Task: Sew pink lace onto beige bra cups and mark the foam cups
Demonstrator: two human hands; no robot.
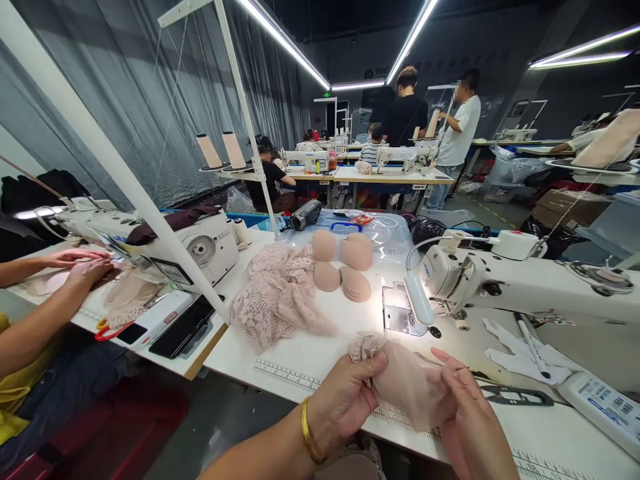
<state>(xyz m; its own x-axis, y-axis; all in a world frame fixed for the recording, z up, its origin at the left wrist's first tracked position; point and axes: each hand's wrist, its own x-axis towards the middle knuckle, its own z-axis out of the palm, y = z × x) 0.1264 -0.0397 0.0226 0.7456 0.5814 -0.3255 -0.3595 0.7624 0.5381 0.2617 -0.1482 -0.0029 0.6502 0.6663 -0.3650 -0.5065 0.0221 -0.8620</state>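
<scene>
A beige, sheer fabric piece with a lace edge [407, 383] is stretched between my two hands above the table's front edge. My left hand [345, 393], a gold bangle at its wrist, pinches the lace end under the thumb. On the other side, my right hand [473, 410] grips the fabric with its fingertips. Behind them lies a crumpled heap of beige lace fabric [280, 293]. Beside that heap are several beige molded bra cups [356, 283], some stacked. The sewing machine's needle area [405, 320] is lit just beyond my hands.
Thread snips [517, 395], a pen [533, 343] and white paper pieces [505, 347] lie right of my hands. A white sewing machine [525, 273] spans the right side. At left, a co-worker's hands [85, 270] work by another machine [200, 247]; a white pole [125, 173] stands between.
</scene>
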